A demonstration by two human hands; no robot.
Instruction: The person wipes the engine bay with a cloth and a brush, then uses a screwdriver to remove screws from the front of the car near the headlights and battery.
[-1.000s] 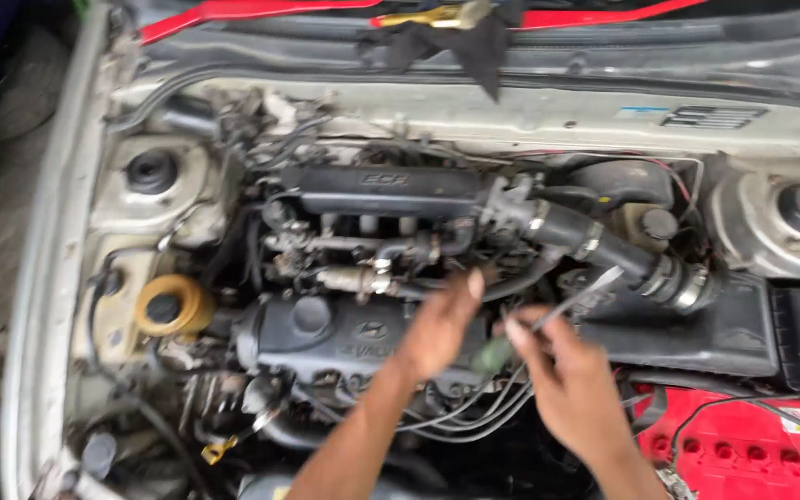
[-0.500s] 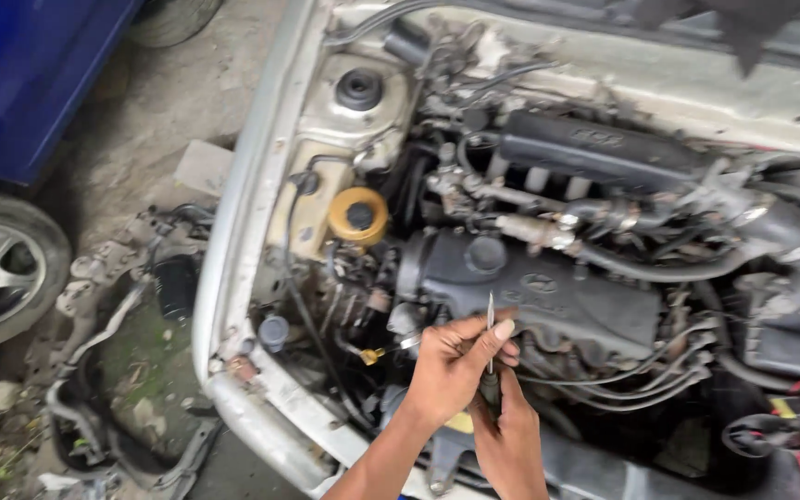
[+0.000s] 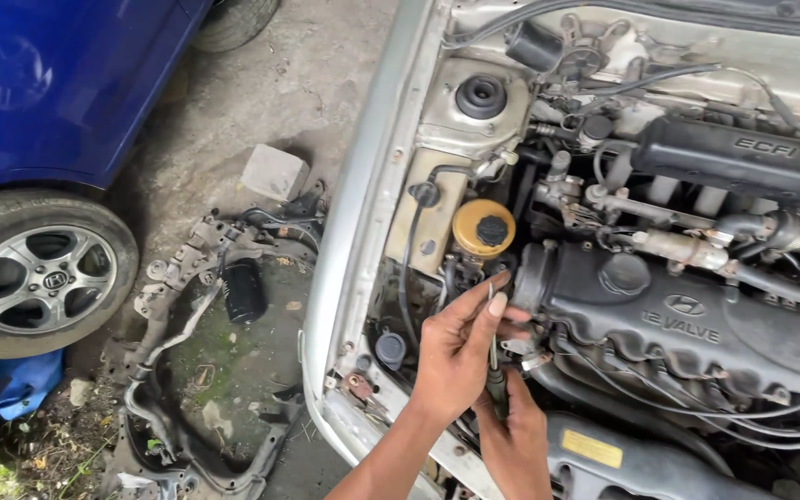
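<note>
Screwdriver point(image 3: 493, 356), a slim tool with a dark handle and thin metal shaft, stands upright between both hands at the front left of the open engine bay, just before the dark valve cover point(image 3: 696, 319). We note the left hand point(image 3: 460, 356) closed lightly about the shaft, its thumb and forefinger pinching near the tip. The right hand point(image 3: 516, 440) sits below, fingers wrapped round the handle. The tip points up into free air and touches no fastener, so we judge that work on the engine itself has not begun here; no part near the hands appears loosened or removed, though a hose clamp lies just beside them. The yellow reservoir cap point(image 3: 483, 229) remains seated. The car is pale, its bonnet raised. The ground is bare, stained concrete bearing a detached metal subframe point(image 3: 178, 370), a dark oil filter point(image 3: 244, 289) and a stone block point(image 3: 273, 172). A blue car point(image 3: 57, 93) stands close by.
</note>
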